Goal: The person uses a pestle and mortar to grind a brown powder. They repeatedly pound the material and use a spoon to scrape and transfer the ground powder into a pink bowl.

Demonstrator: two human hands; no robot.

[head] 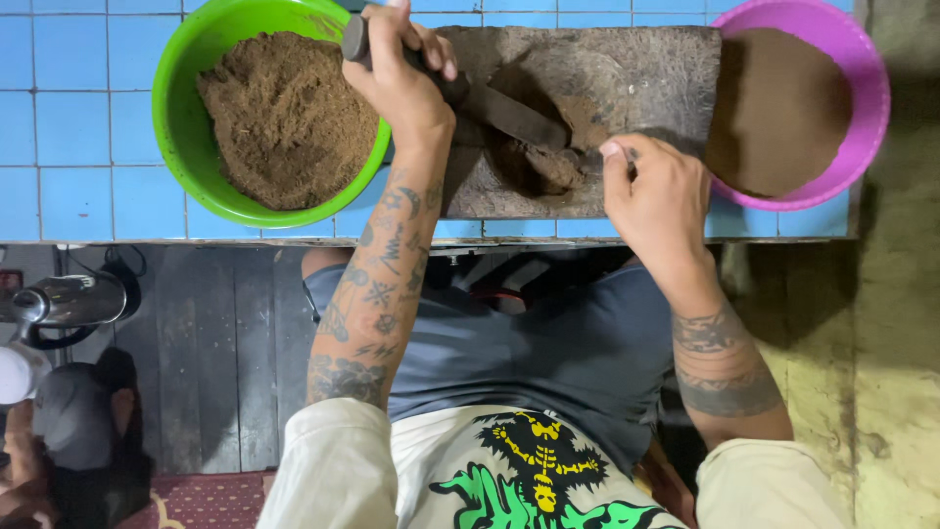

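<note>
A: What was hidden?

B: Knife (490,98) handle mostly buried in left hand (401,73), fist clamped round it; handle's far end ran off the top edge; blade lay flat on the worn wooden block (636,78).

A: Right hand (656,191)?

B: Fingers curled together on a brown clump (548,162) at the block's middle; couldn't tell if it pinched or just pressed.

A: Materials?

B: 2 round plastic bowls; green bowl (181,127) of coarse crumbly brown powder, pink bowl (867,108) of finer, smooth brown powder; blue tiled counter (69,147).
</note>
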